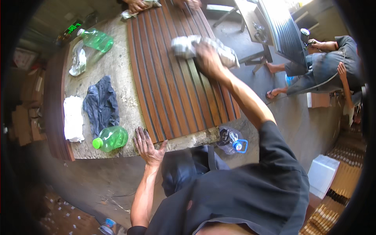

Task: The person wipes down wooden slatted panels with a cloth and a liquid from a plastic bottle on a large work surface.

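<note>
A slatted reddish-brown wooden panel lies on a worn, stained worktable. My right hand is closed on a pale checked cloth, pressed against the slats toward the panel's right side; motion blurs both a little. My left hand lies spread at the panel's near left corner, on the table's front edge, with darkened fingertips. At the panel's far end, another person's hand rests by a crumpled cloth, and that person's second hand is smeared by motion.
On the table's left are green plastic bottles, a dark rag and white cloths. A large clear bottle stands below the front edge. At the right, a seated person holds a tool over a dark ribbed panel.
</note>
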The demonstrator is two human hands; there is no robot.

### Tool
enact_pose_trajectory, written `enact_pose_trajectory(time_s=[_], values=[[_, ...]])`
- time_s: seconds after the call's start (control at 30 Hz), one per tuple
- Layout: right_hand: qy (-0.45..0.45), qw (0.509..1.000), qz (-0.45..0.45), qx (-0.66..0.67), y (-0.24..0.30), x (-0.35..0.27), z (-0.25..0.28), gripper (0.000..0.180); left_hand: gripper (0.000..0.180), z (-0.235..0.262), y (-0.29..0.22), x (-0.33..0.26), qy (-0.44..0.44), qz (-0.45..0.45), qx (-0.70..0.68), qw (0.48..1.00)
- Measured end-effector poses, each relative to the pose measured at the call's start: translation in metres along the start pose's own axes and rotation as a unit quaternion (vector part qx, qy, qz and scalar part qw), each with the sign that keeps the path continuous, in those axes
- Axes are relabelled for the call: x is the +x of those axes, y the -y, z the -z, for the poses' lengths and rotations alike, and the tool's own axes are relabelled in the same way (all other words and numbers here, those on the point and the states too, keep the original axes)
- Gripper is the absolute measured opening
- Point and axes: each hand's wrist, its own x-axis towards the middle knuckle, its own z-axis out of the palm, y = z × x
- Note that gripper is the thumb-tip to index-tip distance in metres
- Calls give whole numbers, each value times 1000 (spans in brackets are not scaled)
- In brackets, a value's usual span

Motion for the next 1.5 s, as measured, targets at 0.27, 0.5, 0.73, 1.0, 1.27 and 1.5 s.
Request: enact_pose_trajectory(time_s=[0.27,0.5,0.73,1.0,1.27,1.5], values=[[-5,996,-80,-41,58,-134,19,66,87,3,1,-5,20,8,28,999],[19,998,-43,-50,66,-179,29,69,78,0,2,-4,28,-14,27,999],[-21,996,-46,68,162,-159,-2,65,74,0,11,-6,49,-21,10,999],[-6,997,-67,45,126,-194,22,67,95,-4,26,25,98,-105,-102,984],[-61,997,-11,46,255,-193,-42,68,96,-24,51,26,107,-165,-177,964],[8,982,-189,-2,103,-166,23,73,99,-6,26,31,94,-131,-94,982]])
